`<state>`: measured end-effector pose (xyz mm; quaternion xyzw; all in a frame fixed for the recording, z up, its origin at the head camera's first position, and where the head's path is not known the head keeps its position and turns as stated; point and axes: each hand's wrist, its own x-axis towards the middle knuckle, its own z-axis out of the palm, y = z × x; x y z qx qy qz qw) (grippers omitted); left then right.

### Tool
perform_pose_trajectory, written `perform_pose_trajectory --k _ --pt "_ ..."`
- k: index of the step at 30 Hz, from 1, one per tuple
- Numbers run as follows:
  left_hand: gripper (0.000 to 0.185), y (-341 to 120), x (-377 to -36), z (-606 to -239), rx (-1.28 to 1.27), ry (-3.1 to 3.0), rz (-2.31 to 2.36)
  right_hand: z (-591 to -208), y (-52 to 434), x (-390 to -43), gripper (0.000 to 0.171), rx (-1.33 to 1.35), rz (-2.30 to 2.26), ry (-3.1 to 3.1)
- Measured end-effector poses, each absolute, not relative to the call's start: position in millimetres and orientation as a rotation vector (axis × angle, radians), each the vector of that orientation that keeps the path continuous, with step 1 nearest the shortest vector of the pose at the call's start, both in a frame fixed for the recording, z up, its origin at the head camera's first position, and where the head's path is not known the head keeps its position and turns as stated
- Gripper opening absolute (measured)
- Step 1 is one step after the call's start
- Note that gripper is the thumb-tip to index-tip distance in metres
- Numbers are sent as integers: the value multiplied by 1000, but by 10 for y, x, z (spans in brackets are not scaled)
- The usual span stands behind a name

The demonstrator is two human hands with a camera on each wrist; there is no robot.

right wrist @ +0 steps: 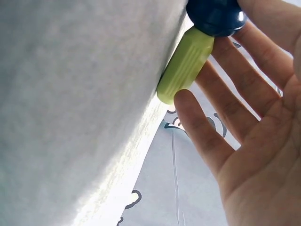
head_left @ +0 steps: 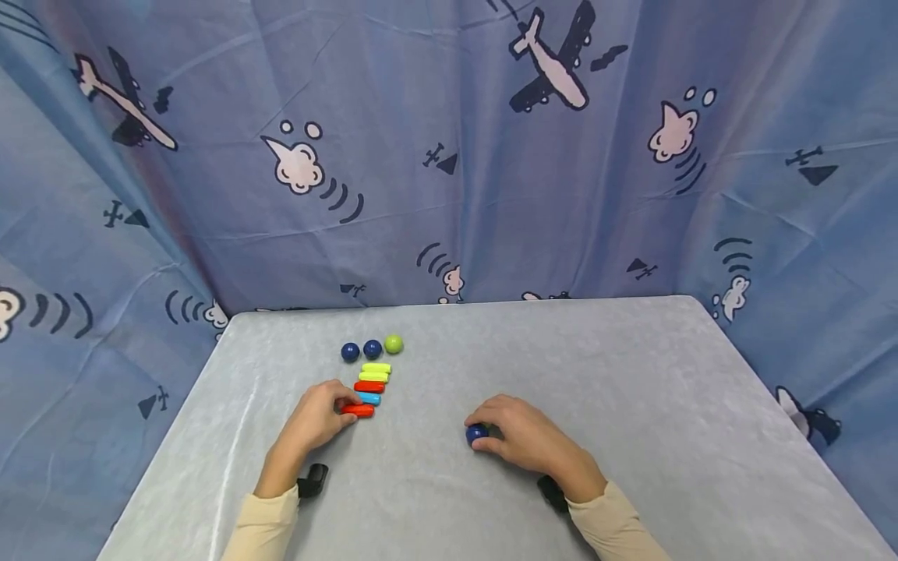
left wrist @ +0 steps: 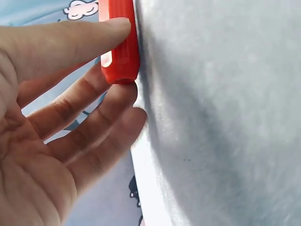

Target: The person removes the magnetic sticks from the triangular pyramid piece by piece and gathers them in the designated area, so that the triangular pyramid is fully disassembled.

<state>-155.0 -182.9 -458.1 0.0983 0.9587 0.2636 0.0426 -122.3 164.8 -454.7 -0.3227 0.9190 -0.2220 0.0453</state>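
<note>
My left hand pinches a red grooved stick between thumb and fingers, at the near end of a row on the table. Just beyond it in the head view lie a blue stick, another red stick and two yellow-green sticks. To the right, my right hand holds a dark blue ball between thumb and fingers, low over the table. A yellow-green stick shows beside that ball in the right wrist view, close to the fingers; the hand hides it in the head view.
Beyond the row of sticks sit two dark blue balls and a green ball. A pale grey cloth covers the table. Blue curtains with printed planes hang behind it and at both sides.
</note>
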Motion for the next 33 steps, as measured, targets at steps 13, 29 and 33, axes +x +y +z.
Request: perform_pose_trajectory --k 13,29,33 --pt "23 -1816 -1534 -4577 222 2975 847 -4553 1646 -1217 30 -993 -666 2820" --pt "16 -1764 -1545 -4615 275 3060 838 -4568 1651 -1213 29 -1007 -652 2817" --pt "16 -1761 -1540 -4626 284 3074 841 -4557 1655 -1210 29 -1003 -654 2816"
